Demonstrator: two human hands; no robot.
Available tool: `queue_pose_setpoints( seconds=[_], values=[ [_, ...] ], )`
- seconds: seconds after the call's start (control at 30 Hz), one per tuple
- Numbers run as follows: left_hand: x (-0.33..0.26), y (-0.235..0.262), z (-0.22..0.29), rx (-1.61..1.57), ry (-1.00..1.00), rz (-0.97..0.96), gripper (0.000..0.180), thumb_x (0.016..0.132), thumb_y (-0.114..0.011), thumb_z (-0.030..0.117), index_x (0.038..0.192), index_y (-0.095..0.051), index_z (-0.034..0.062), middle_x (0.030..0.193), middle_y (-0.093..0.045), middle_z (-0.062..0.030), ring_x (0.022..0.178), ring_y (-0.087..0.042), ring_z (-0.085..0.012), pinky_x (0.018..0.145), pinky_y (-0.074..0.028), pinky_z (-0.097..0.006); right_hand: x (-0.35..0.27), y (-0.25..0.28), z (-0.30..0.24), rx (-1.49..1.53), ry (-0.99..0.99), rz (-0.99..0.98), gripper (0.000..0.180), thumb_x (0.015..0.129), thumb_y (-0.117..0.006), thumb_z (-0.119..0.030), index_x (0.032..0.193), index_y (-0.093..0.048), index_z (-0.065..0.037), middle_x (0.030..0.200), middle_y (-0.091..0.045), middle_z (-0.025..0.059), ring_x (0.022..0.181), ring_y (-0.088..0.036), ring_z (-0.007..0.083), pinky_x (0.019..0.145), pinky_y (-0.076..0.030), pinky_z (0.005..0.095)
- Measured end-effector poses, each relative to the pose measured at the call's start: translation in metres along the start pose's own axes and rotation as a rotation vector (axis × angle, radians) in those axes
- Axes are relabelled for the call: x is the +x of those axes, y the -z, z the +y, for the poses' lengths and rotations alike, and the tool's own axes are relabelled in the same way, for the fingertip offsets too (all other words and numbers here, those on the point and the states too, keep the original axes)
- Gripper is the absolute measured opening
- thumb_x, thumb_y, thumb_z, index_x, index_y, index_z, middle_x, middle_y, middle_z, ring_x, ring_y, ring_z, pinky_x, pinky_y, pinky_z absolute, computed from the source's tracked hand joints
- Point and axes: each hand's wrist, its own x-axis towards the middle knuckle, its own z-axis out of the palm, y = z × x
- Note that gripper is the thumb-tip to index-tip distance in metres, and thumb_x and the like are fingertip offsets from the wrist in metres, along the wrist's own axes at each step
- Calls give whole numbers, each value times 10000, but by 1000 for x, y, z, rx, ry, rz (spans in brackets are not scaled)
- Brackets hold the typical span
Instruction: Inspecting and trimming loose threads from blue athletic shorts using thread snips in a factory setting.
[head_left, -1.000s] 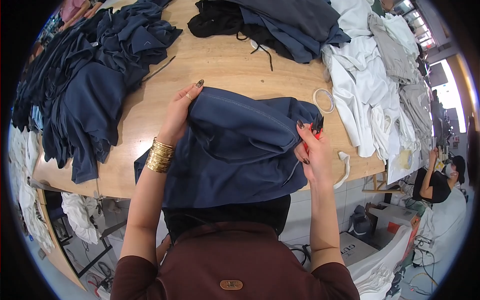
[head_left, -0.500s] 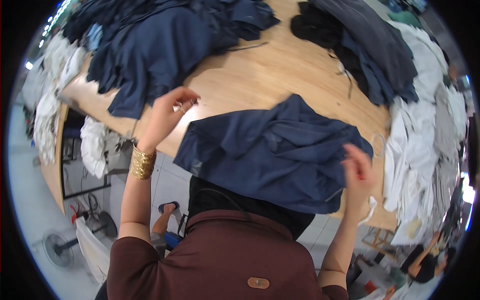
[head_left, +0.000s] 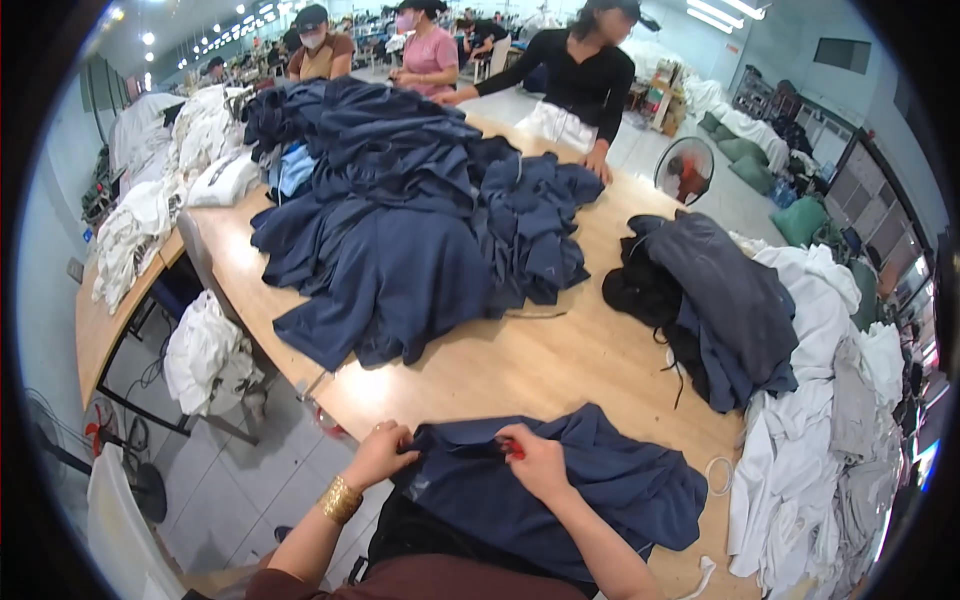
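A navy blue garment (head_left: pixel 590 485) lies at the near edge of the wooden table (head_left: pixel 520 365), partly hanging over it. My left hand (head_left: pixel 380 452), with a gold bangle on the wrist, pinches the garment's left edge. My right hand (head_left: pixel 535 462) grips the cloth just to the right of it, and something small and red (head_left: pixel 514 450) shows at its fingers. The two hands are close together on the same edge.
A big heap of navy garments (head_left: pixel 400 220) fills the table's middle and far left. A dark grey and black pile (head_left: pixel 715 295) and white garments (head_left: pixel 830 440) lie to the right. White cloth piles (head_left: pixel 165 200) sit left. Three people stand at the far side.
The view has swung up toward the far end of the table. My hands, spread wide on the garment before, have come together on its near left edge.
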Motion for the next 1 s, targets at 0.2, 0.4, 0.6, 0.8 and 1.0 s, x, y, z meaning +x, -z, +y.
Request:
queue_pose_setpoints(
  seconds=[0.2,0.4,0.6,0.8,1.0],
  values=[
    [10,3,5,24,-338,-60,215,735,-703,195,907,-651,76,984,-568,-111,962,-521,-303,851,-429,-373,55,88,-20,554,-208,357,81,896,-560,-55,945,-603,-8,822,-653,67,748,-625,111,669,-466,233],
    [42,13,64,-174,-493,98,188,755,-707,174,900,-653,67,894,-612,-75,907,-548,-246,816,-411,-360,42,79,-20,11,-148,211,296,792,-649,-95,1087,-629,-106,1024,-652,66,864,-630,207,770,-494,305],
    [59,16,134,-141,-670,-149,190,791,-661,219,922,-646,82,680,-541,-54,713,-545,-211,780,-371,-340,28,67,-39,481,-235,-290,338,797,-684,-86,1126,-611,-59,940,-637,3,832,-545,64,743,-435,201],
    [81,6,141,-452,-498,-667,242,847,-673,193,975,-637,-9,795,-648,-17,755,-528,-30,693,-453,-229,0,130,-26,439,-473,5,63,816,-649,-73,781,-634,-23,732,-621,-12,702,-556,60,662,-460,216],
    [93,30,149,-967,-277,-536,165,886,-616,127,1004,-644,15,854,-631,39,801,-555,-27,731,-458,-188,-8,176,-42,520,-427,505,59,833,-629,-37,781,-612,-13,743,-575,-29,723,-542,54,691,-433,201]
  ],
)
